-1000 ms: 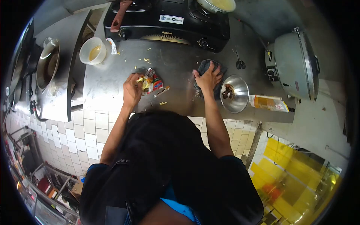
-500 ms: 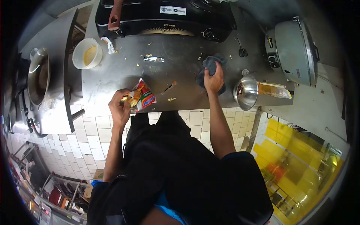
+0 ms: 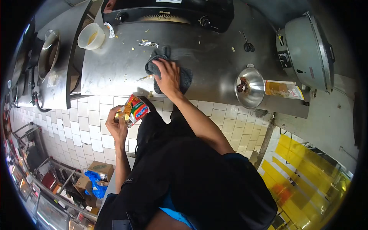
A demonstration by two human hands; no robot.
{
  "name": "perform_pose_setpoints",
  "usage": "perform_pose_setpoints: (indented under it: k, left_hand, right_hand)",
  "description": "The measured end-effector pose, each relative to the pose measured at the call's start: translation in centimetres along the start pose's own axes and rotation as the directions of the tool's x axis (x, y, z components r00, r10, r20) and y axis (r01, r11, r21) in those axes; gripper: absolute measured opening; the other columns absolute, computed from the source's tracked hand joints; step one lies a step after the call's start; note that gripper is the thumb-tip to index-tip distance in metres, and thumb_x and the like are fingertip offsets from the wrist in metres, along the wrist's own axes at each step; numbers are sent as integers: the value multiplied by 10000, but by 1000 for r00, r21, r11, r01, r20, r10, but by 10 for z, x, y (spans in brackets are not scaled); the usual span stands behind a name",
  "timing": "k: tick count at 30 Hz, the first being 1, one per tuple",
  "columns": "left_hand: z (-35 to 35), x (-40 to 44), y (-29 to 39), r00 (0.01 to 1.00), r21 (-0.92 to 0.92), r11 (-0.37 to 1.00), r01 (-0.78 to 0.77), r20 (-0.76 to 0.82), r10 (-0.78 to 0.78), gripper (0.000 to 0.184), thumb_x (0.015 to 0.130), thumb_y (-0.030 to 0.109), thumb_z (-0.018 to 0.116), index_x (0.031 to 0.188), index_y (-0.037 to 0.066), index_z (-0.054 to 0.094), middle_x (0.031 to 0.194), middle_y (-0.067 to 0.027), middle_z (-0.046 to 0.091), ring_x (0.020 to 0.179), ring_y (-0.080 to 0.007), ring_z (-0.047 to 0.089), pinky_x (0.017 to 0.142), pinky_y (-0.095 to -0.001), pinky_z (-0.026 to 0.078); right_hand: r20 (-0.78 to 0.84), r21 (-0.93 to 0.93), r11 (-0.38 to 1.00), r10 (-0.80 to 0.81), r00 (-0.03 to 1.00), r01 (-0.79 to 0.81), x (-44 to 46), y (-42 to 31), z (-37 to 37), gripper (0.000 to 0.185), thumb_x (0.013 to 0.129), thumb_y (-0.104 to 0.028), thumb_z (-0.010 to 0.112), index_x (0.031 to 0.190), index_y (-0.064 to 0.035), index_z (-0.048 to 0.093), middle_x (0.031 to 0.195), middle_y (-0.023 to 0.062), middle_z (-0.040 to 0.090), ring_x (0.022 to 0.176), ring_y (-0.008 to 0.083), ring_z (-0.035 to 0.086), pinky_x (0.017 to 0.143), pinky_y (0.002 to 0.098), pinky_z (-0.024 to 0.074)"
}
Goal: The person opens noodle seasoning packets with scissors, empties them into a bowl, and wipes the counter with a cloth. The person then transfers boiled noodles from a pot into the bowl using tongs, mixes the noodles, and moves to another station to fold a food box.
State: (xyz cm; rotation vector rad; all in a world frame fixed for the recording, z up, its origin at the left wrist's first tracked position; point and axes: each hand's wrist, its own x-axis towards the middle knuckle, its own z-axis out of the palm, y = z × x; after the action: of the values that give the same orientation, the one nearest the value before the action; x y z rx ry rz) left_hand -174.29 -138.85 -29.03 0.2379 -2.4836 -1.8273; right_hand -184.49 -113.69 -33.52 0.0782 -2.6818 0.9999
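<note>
resting on a dark grey, nubby fabric cloth (image 3: 186,78), the right hand (image 3: 168,76) has its fingers stretched out and loosely parted, pressing the bunched folds against a brushed, greyish metal counter (image 3: 214,57). the cloth lies near the counter's front edge, one end ruffled up beyond the fingertips and the other flattened beside the wrist. the left hand (image 3: 119,124) grips a shiny plastic packet (image 3: 138,110) printed in red, green, yellow and white; it appears tilted and creased, just past the counter's front edge, with pale floor tiles (image 3: 92,126) behind it.

the right palm covers the middle of the cloth, and some left fingertips are hard to make out against the bright packet. whether the packet has anything inside cannot be told. its lettering is only partly readable. the black gas stove (image 3: 168,17) is cut off by the top edge.

beyond the cloth lies a flat, silvery foil strip (image 3: 148,44), with small, pale yellow, curly crumbs (image 3: 143,40) near it. a thin, narrow wrapper (image 3: 144,78) lies just left of the cloth. to the right, a round, polished steel bowl (image 3: 257,90) holds dark reddish-brown bits (image 3: 243,85), beside a glossy yellow-and-white pouch (image 3: 283,90).
</note>
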Motion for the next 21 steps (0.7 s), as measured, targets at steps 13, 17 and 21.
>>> perform_pose_setpoints:
  k: [13,17,21]
  left_hand:
    - [-30,-117,-7,942,-13,971,240,-240,-236,217,864,-72,520,1038,-26,643,939,-63,625,787,-98,578,661,-221,473]
    - [-47,-137,-7,914,15,967,255,-330,-236,182,917,-31,519,1056,-16,636,829,-35,614,669,-71,559,566,-209,443]
    - [-50,-144,5,877,18,950,313,-389,-281,164,946,-12,530,1074,-6,633,763,-10,604,591,-51,542,519,-201,427]
  right_hand:
    - [-304,-134,914,329,894,-382,61,136,-75,608,763,-183,728,1330,-153,511,1294,157,580,1223,371,531,987,472,451]
    - [-152,4,1000,6,988,-6,129,77,1,533,725,-110,723,1232,-176,575,1213,109,637,1138,336,601,952,440,489]
    - [72,289,934,-242,968,212,124,-15,73,417,703,-19,698,1095,-150,638,1077,104,672,1017,331,641,875,414,524]
